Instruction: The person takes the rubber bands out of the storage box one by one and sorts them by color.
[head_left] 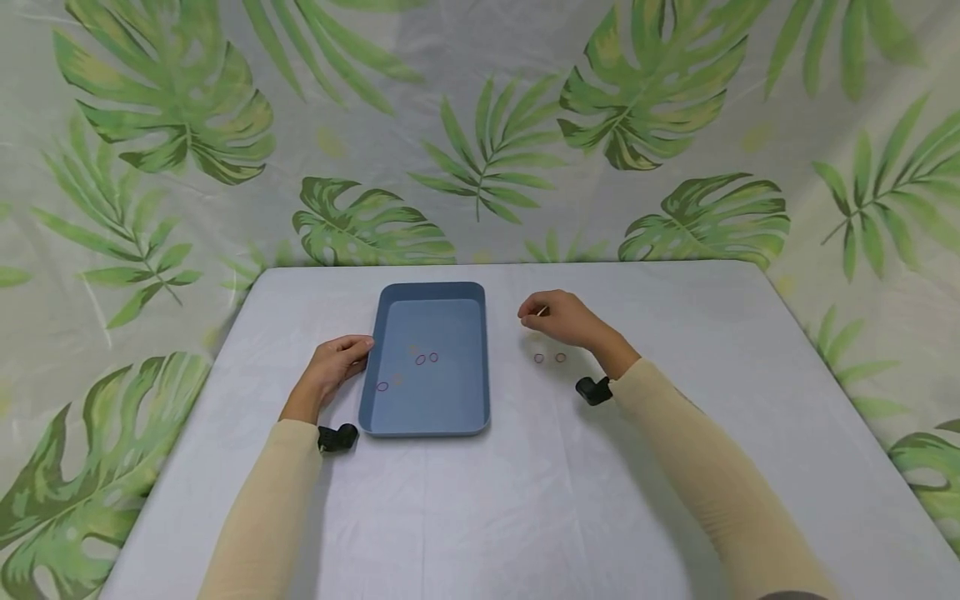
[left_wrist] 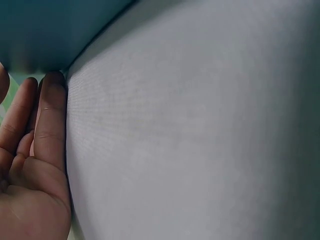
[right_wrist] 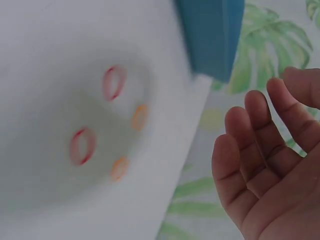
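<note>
A blue rectangular tray (head_left: 457,412) lies on the white table, left of centre. Beside its left edge, my left hand (head_left: 337,363) touches the rim and side wall; in the left wrist view its fingers (left_wrist: 50,120) reach straight to the wall. Thin red rings (head_left: 433,357) and faint orange ones lie inside the tray. Right of it, my right hand (head_left: 564,317) is raised over the table, its thumb close to the index fingertip, with nothing visible between them. Below this hand lie two red rings (right_wrist: 92,146) and two smaller orange rings (right_wrist: 134,118).
The white cloth-covered table (head_left: 510,517) reaches back to a leaf-patterned curtain (head_left: 487,142). Black wrist cameras (head_left: 339,438) sit close above the table at both cuffs. The tray's raised rim stands between the two hands.
</note>
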